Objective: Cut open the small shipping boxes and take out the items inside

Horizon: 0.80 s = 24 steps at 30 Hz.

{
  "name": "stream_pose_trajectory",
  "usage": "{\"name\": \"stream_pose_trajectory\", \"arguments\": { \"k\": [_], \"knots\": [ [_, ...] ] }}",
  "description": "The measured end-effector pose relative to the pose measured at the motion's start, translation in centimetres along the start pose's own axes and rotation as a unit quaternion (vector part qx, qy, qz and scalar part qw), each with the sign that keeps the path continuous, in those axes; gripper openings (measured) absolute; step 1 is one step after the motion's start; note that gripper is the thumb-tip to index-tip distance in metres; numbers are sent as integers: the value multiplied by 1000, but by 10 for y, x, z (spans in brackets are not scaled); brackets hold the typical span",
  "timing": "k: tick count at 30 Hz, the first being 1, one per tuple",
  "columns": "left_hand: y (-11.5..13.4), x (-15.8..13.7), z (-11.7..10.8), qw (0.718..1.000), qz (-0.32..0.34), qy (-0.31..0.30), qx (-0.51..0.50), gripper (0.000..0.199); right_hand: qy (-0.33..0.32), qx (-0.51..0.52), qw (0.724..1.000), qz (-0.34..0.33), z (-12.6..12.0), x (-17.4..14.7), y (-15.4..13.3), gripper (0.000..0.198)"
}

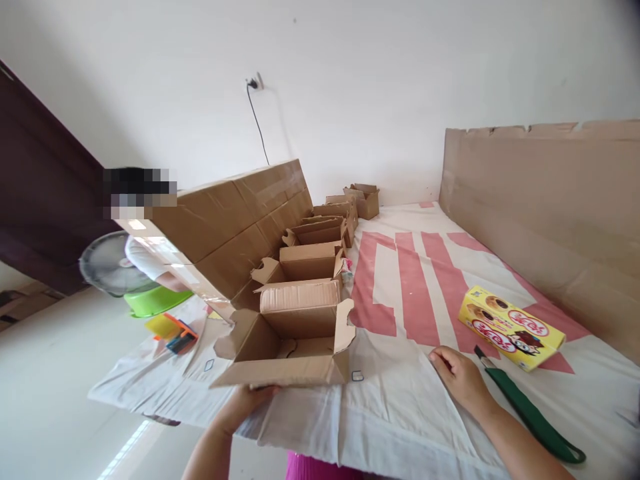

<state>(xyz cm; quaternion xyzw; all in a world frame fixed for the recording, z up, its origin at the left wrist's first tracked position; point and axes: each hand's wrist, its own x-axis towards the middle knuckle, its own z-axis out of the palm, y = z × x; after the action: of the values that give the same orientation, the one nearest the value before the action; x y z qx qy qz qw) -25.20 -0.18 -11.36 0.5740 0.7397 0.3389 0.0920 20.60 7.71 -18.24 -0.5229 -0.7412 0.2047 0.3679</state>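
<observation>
An open cardboard box (300,370) stands at the near edge of the table, its flaps folded outward. My left hand (245,403) is at its front side, fingers closed against the lower front edge and partly hidden under the flap. My right hand (460,380) rests on the white cloth, fingers curled in, with nothing visible in them. Close to its right lies a green-handled utility knife (533,413), its blade pointing away from me. Just beyond the knife is a yellow printed snack box (510,327), lying on its side.
Several more open cardboard boxes (310,263) run in a row toward the wall, beside a long cardboard panel (235,220). Another panel (545,220) stands on the right. A person's arm (150,263), a fan (103,263), a green basin (155,301) and an orange-and-blue item (180,337) are left.
</observation>
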Motion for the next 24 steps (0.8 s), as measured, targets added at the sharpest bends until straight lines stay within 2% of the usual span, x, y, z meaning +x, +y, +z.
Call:
{"name": "stream_pose_trajectory", "arguments": {
  "k": [3, 5, 8, 11, 15, 17, 18, 20, 22, 24],
  "knots": [
    [-20, -5, 19, 995, -66, -71, -31, 46, 0, -10, 1000, 2, 0, 1, -1, 33],
    [-32, -8, 33, 993, -99, -64, -20, 41, 3, -19, 1000, 3, 0, 3, -2, 32],
    [-45, -9, 44, 994, -102, -32, 28, 30, 18, -28, 999, -7, 2, 4, -4, 28],
    [-48, -6, 44, 990, -90, -38, 97, 23, 30, -32, 999, -6, 6, 3, -3, 23],
    [-40, -7, 40, 974, -82, -81, 197, 33, 47, -25, 998, -15, 1, 0, -9, 15],
    [-33, -10, 39, 962, -78, -99, 242, 46, 104, -39, 993, -46, -12, -2, -15, 14],
    [-30, -11, 38, 957, -73, -104, 262, 52, 153, -55, 984, -69, -22, -2, -18, 19],
    [-22, -13, 37, 947, -59, -102, 298, 58, 284, -95, 948, -105, -45, -3, -19, 32],
    [-11, -14, 36, 941, -40, -102, 319, 54, 398, -128, 903, -97, -70, -5, -10, 45],
    [5, -17, 34, 938, -32, -124, 322, 45, 458, -141, 877, -46, -90, -9, 8, 61]
  ]
}}
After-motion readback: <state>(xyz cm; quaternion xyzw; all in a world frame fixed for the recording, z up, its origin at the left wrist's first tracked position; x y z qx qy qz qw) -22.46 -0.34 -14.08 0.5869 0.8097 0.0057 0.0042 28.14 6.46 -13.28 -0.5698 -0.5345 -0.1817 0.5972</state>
